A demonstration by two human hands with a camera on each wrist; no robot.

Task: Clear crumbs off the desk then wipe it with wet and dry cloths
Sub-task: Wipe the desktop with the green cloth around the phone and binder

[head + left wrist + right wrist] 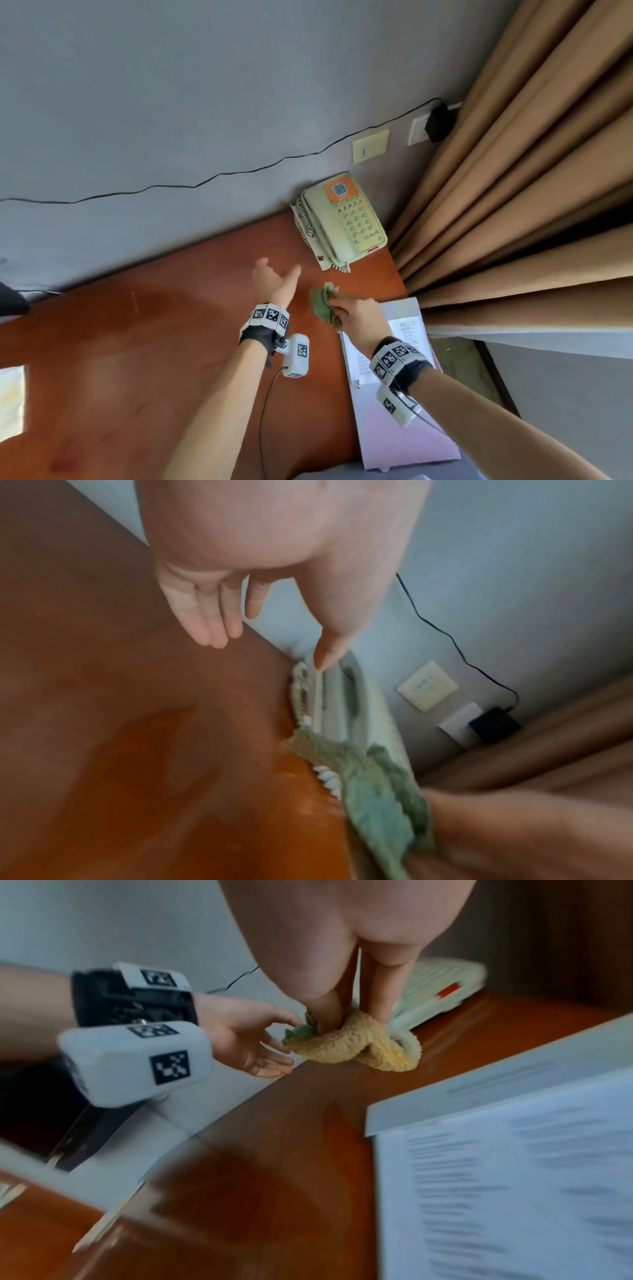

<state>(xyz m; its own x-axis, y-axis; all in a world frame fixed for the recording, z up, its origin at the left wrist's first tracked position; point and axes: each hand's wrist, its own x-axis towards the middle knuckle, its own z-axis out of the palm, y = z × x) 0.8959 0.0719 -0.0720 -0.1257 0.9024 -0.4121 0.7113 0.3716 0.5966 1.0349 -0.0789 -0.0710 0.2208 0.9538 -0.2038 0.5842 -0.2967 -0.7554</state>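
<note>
My right hand grips a bunched green and yellow cloth over the reddish-brown desk, just in front of the telephone. From the right wrist the cloth hangs pinched between thumb and fingers, its folds touching or just above the desk. My left hand hovers beside it to the left, palm turned, fingers straight and spread, holding nothing. In the left wrist view the left hand's fingers point toward the phone, and the cloth shows at lower right. No crumbs are visible.
A cream telephone with a coiled cord sits at the desk's back right corner against the grey wall. A white binder with printed papers lies along the right edge. Tan curtains hang right. A black cable runs along the wall.
</note>
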